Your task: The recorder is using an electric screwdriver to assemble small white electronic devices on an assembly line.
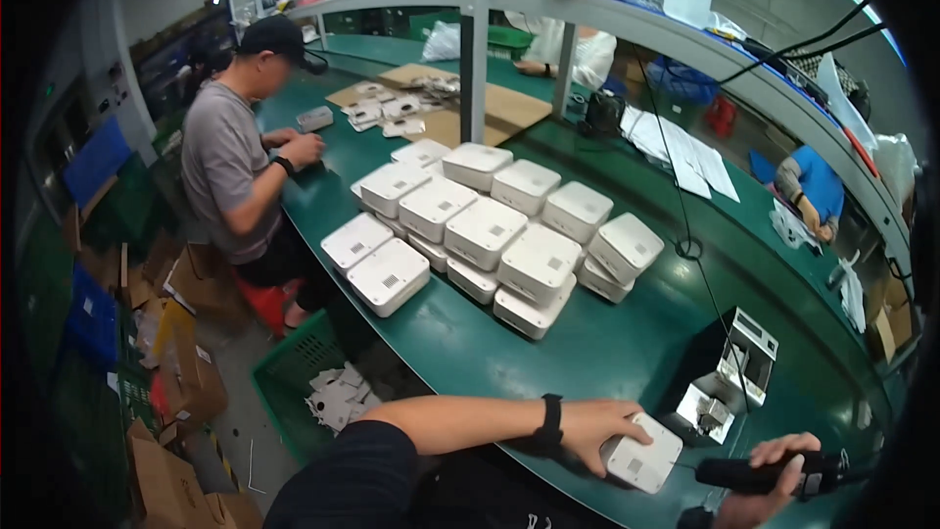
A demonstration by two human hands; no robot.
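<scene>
My left hand (590, 428) holds a white square plastic box (648, 458) on the green bench near its front edge, thumb on the top and fingers along the side. In my right hand (770, 492) is a black electric screwdriver (727, 475), held level with its thin bit pointing left at the box. Whether the bit touches the box, I cannot tell. Just behind stands a black and silver machine (752, 345) with an open metal front, perhaps a screw feeder. Farther left, several more white boxes (487, 232) are stacked in rows, some two high.
A co-worker (227, 147) in a grey shirt handles small parts at the bench's left side. Flat white pieces (392, 108) lie on cardboard beyond. A green crate (284, 372) stands on the floor, a shelf post (474, 59) rises mid-bench, and a cable (685, 191) hangs down.
</scene>
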